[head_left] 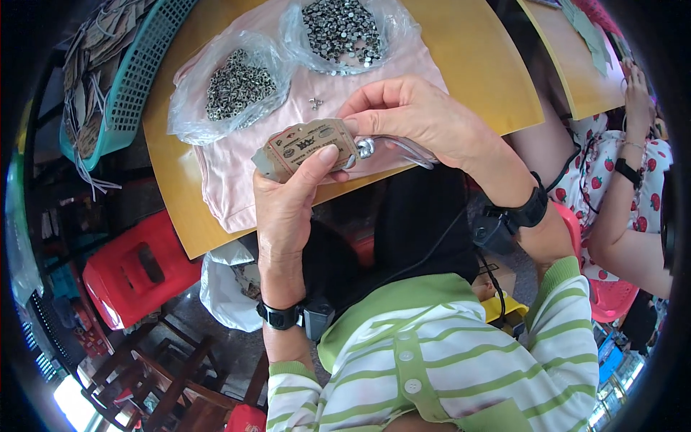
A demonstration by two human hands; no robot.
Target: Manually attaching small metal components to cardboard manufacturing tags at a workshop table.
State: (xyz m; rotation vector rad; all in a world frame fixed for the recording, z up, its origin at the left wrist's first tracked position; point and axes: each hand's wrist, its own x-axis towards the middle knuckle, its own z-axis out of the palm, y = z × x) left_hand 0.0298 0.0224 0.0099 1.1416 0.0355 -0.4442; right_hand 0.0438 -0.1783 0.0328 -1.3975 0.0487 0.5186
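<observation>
Between my two hands is a brown cardboard hang tag (306,150) with dark print and a scalloped left edge. My left hand (284,205) grips it from below, thumb pressed on its printed face. At the tag's upper right corner, the thumb and fingers of my right hand (425,119) are pinched together on it. A shiny silver knot or metal fitting (366,148) sits by the tag's right end, and a grey cord (410,146) trails from it beneath my right hand. Exactly how the cord joins the tag is hidden by my fingers.
Clear plastic bags hold small metal rings (241,85) and silver snap caps (342,32) on a pink cloth (227,176). Several loose metal bits (315,104) lie near. A teal basket (133,93) of corded tags stands left, above a red stool (140,270). Another person (619,187) sits right.
</observation>
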